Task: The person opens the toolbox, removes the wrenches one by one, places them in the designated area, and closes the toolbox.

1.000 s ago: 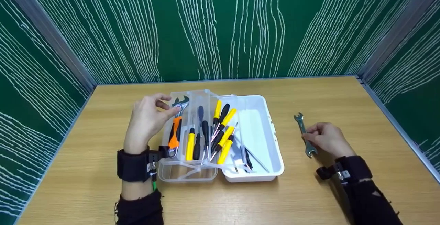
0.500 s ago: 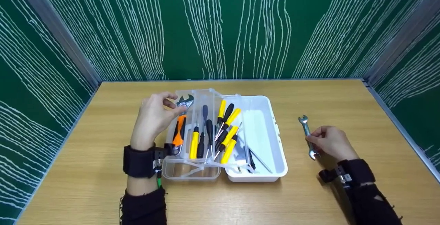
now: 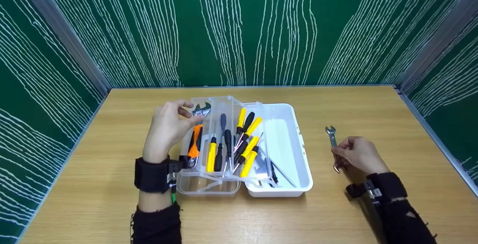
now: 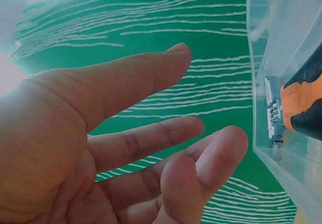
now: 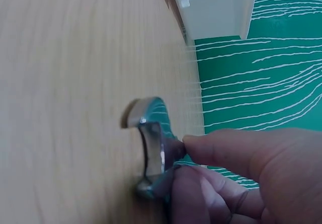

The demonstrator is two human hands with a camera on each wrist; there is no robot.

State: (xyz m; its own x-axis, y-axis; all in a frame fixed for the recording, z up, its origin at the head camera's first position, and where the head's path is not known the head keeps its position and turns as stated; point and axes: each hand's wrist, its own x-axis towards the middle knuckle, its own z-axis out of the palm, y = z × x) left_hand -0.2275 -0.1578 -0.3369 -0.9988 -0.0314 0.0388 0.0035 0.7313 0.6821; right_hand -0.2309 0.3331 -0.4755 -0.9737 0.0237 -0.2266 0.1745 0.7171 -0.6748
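Note:
My right hand [image 3: 359, 155] pinches a double open-ended wrench [image 3: 332, 136] by its middle, between thumb and fingers, to the right of the toolbox. In the right wrist view one shiny jaw end of the wrench [image 5: 153, 151] shows close over the wood, tipped on edge. My left hand [image 3: 164, 134] hovers at the left edge of the raised clear tray [image 3: 214, 106], its fingers loosely bent with nothing between them. Beside it, an adjustable wrench [image 3: 195, 143] with orange and black grips lies in that tray; its head also shows in the left wrist view.
A white toolbox base [image 3: 278, 132] stands mid-table, with a metal rod [image 3: 283, 175] inside. Several yellow and black screwdrivers [image 3: 248, 162] fill the clear trays. The clear lid [image 3: 209, 188] lies folded out to the left. Green walls [image 3: 276, 31] with white lines border the table.
The wrench in my right hand has tilted, its near end rolling from flat to edge-on. The whole head view has shifted slightly; my left hand keeps its place at the tray.

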